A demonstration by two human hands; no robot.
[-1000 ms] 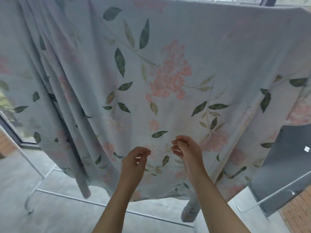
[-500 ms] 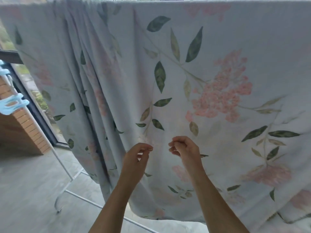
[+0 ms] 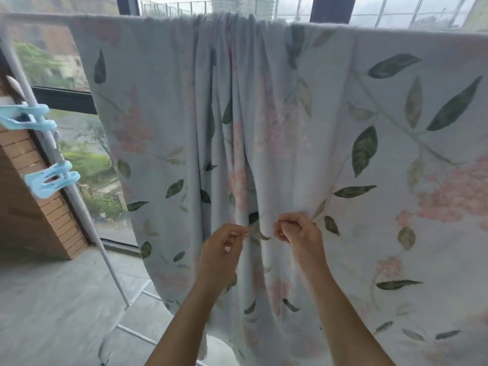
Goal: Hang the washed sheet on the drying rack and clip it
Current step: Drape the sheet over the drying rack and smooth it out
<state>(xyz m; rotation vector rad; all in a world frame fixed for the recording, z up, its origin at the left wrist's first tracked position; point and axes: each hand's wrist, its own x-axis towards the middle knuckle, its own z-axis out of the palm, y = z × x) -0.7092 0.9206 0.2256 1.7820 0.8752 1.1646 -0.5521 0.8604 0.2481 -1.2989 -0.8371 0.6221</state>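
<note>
Sheet (image 3: 369, 180): floral, draped over the top rail of the drying rack (image 3: 137, 333). It lies flat toward the rail's right end and is bunched into pleats at its middle.
Change: a second ago I faced the flat stretch, fingers closed in front of it. Now I am at the pleats, and the rack's left upright (image 3: 80, 207) has come into sight.
My left hand (image 3: 224, 249): finger and thumb nip one fold.
My right hand (image 3: 298, 233): curled, pinching the neighbouring fold.
Reading: hanging is done; the pleats want drawing apart before clipping.
Clips (image 3: 51, 179): two, pale blue, parked on the left upright, none seen on the sheet.
Room: grey floor (image 3: 52, 299), brick wall (image 3: 34, 207), windows (image 3: 330, 11) behind the rail.
</note>
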